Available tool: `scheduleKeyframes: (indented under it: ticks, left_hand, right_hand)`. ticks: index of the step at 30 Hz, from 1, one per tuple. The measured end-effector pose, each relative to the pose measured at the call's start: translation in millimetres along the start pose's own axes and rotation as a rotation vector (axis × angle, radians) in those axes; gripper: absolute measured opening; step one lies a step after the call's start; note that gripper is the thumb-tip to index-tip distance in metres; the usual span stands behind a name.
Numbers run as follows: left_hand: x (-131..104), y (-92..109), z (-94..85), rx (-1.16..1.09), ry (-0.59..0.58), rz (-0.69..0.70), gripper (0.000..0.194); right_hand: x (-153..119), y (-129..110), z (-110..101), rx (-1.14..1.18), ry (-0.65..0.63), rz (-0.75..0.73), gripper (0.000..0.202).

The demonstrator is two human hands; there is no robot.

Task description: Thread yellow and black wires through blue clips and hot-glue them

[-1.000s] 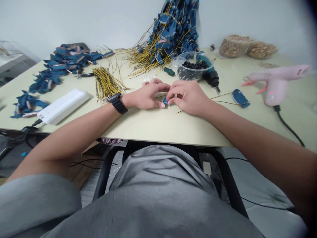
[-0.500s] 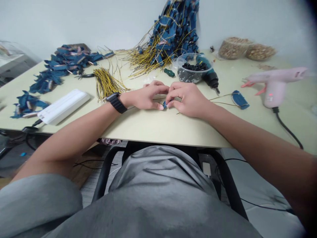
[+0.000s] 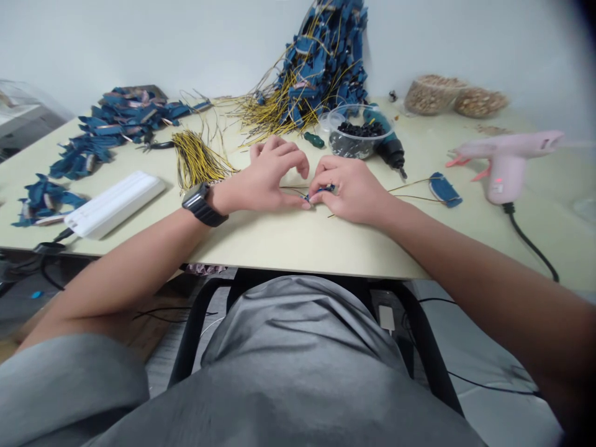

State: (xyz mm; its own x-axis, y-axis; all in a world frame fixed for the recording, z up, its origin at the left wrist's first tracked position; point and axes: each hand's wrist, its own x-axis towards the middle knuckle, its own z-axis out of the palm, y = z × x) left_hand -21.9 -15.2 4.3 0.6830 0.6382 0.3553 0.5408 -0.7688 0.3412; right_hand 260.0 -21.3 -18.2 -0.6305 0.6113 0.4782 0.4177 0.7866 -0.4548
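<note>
Near the front middle of the table, my right hand (image 3: 348, 188) pinches a small blue piece (image 3: 328, 187) that is mostly covered by the fingers. My left hand (image 3: 274, 177) faces it with thumb and fingers spread apart, the thumb tip close to the blue piece. Thin wires run from between the hands to the right, reaching a flat blue piece (image 3: 446, 189) on the table. Left of my left hand lies a bundle of yellow and black wires (image 3: 199, 162).
A pink glue gun (image 3: 510, 162) lies at the right. Behind the hands are a tub of black parts (image 3: 358, 131), a teal drill (image 3: 392, 149) and a tall pile of blue pieces (image 3: 321, 68). A white box (image 3: 114, 205) is at the left.
My left hand has opened, its fingers lifting away from the small blue piece. My right hand keeps its pinch. The whole view has shifted slightly.
</note>
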Motion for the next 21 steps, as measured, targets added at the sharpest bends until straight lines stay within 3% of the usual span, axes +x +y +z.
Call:
scheduleKeyframes:
  ticks: [7, 14, 21]
  left_hand:
    - [-5, 20, 1.7, 0.129, -0.028, 0.016, 0.035]
    - [-7, 18, 5.2, 0.129, -0.017, 0.033, 0.023]
    - [-5, 18, 3.4, 0.096, -0.035, -0.001, 0.022]
  right_hand:
    - [1, -5, -1, -0.026, -0.009, 0.034, 0.015]
    - [2, -5, -1, -0.028, -0.014, 0.038, 0.014]
    - [2, -4, -1, -0.031, -0.020, 0.024, 0.016]
